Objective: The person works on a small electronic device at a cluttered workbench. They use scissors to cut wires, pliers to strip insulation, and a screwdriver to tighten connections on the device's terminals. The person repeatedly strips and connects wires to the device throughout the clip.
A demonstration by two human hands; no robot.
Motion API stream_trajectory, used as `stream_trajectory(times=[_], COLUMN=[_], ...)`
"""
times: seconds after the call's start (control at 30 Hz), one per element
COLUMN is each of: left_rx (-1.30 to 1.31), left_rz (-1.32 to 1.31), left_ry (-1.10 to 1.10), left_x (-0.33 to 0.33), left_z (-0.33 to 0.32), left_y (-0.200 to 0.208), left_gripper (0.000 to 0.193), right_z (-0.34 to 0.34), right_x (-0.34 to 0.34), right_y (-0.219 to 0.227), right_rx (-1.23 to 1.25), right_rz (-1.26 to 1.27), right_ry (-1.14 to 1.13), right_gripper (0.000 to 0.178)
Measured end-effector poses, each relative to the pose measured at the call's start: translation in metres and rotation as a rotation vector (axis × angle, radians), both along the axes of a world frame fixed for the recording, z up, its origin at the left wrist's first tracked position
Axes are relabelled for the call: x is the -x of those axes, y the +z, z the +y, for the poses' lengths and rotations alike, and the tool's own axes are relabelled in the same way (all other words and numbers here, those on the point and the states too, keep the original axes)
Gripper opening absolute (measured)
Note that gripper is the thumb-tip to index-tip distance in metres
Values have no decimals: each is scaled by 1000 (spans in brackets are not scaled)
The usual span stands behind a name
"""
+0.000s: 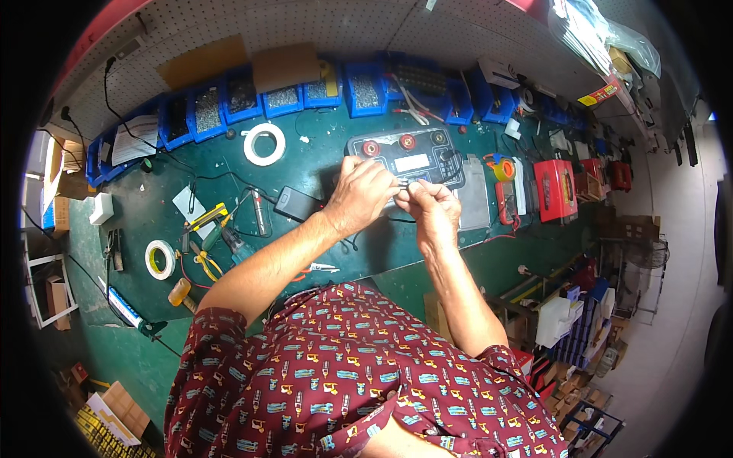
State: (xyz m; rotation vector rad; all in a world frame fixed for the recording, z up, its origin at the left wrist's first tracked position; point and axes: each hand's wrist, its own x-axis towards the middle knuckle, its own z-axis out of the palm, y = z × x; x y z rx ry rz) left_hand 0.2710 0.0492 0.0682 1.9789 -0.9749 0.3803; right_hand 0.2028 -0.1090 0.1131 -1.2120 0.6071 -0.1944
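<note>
My left hand [360,195] and my right hand [431,210] meet over the near edge of a black panel-topped device [389,162]. Fingertips of both hands are pinched together around something small and thin between them, too small to name. The device carries red and dark round terminals [370,148] along its far side and a white label [412,162] in the middle. A black cord lies coiled at its right end. Left of my left wrist, a black power adapter [296,203] rests on the green bench, its cord running leftward.
Blue bins [208,111] of small hardware line the back. Tape rolls [264,145], yellow-handled pliers [206,263], a power drill [236,244] and a sealant tube [126,307] lie to the left. On the right are a red multimeter [505,202] and a red box [555,191].
</note>
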Motion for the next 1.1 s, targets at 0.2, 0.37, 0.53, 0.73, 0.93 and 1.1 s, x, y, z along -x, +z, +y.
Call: stream_trajectory(times=[0.2, 0.37, 0.53, 0.73, 0.93, 1.1], left_rx=[12, 22, 27, 57, 42, -38], left_rz=[-15, -29, -15, -14, 109, 120], left_ry=[12, 2, -3, -30, -48, 39], left_x=[-2, -3, -2, 0, 3, 7], left_z=[-1, 0, -3, 4, 21, 22], left_y=[0, -1, -2, -1, 17, 25], left_gripper=[14, 13, 14, 15, 21, 30], right_z=[0, 5, 8, 22, 35, 35], right_x=[-1, 0, 2, 10, 28, 34], right_y=[-4, -5, -8, -8, -16, -20], right_rx=[-22, -30, 51, 128, 157, 228], right_rz=[-10, -41, -61, -80, -211, -249], right_ry=[-14, -19, -24, -65, -164, -123], right_gripper=[16, 14, 14, 20, 26, 25])
